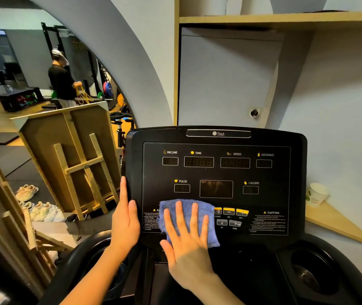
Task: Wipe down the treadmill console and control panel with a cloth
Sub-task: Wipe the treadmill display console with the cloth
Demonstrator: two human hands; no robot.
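1. Directly ahead of you stands the black treadmill console, tilted back toward the grey wall; its control panel fills the middle, with dark readouts labelled INCLINE, TIME, SPEED, DISTANCE, PULSE and CALORIE.
2. Off to your left, a large arched mirror reflects a gym floor, a wooden stand, several pairs of pale shoes and a person in a black top; to your right, a wooden corner shelf carries a white paper cup.
3. Below the panel, two round cup holders sit in the console's lower tray, the right cup holder clearly shown, the left one largely hidden behind your forearm.
4. Your right hand lies flat with fingers spread, palm pressing down; its grip is released rather than clenched, holding the cloth only by pressure against the panel.
5. Your left hand rests on the console's left edge, fingers extended upward along the frame, thumb on the face; its grip is loose and grasps nothing.
6. Your blue cloth is spread on the lower left-centre of the control panel, covering part of the left caution text and touching the yellow buttons; two arrow keys sit just beside its right edge.
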